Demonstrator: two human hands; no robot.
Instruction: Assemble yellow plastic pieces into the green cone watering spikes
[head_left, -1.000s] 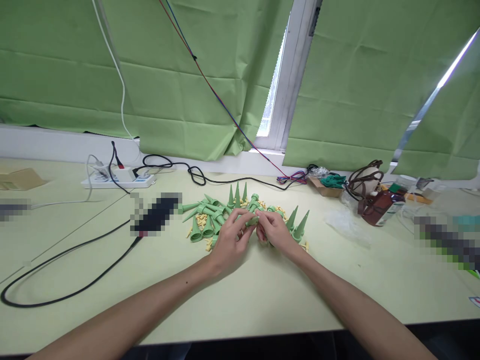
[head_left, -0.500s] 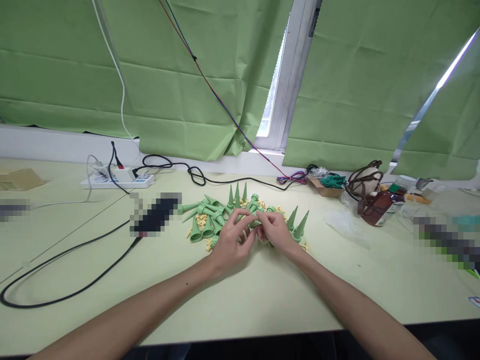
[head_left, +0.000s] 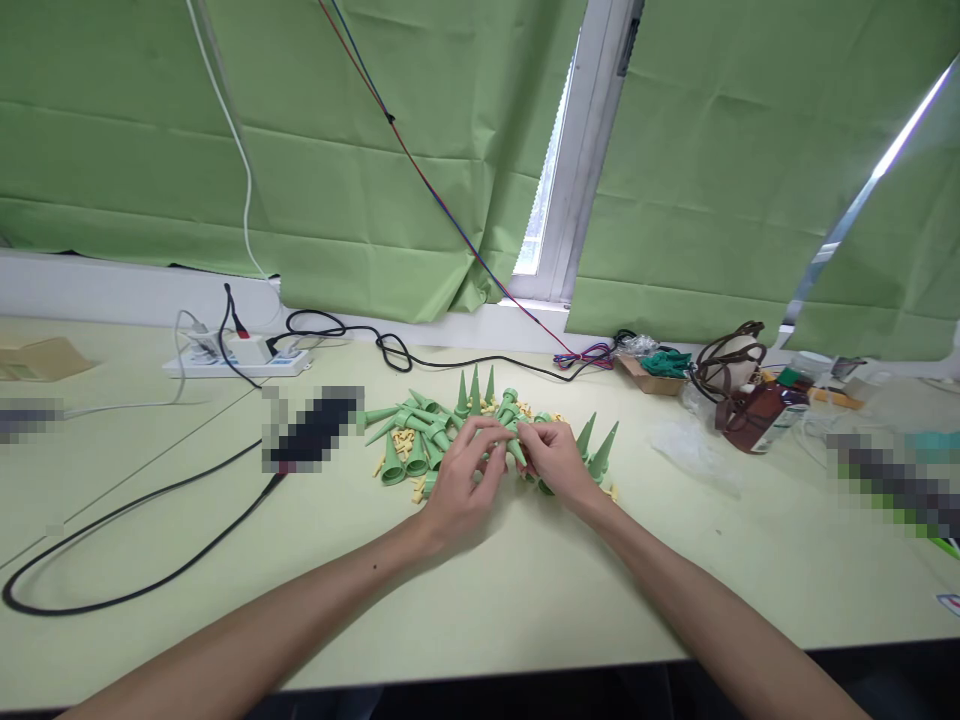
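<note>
A green plastic spike (head_left: 516,450), cone-shaped, is between my two hands, its narrow end slanting down and to the right. My left hand (head_left: 466,475) has its fingertips closed at the spike's upper end. From the other side, my right hand (head_left: 556,465) pinches close to that same end; its fingertips are partly hidden. Around them lies a pile of similar green spikes (head_left: 420,430), some on their sides, with small yellow pieces (head_left: 403,442) scattered among them. Several spikes (head_left: 475,390) stand point-up behind my left hand, and others (head_left: 602,452) beside my right wrist.
A black pixelated device (head_left: 315,430) with a looped black cable lies to the left. Behind it sits a white power strip (head_left: 236,362). To the right are a clear plastic bag (head_left: 694,455), a brown bottle (head_left: 769,412) and a small cardboard box (head_left: 651,376).
The held spike has turned so its pointed end now shows downward between my hands. My left thumb and fingers have shifted slightly; both arms stay in place.
</note>
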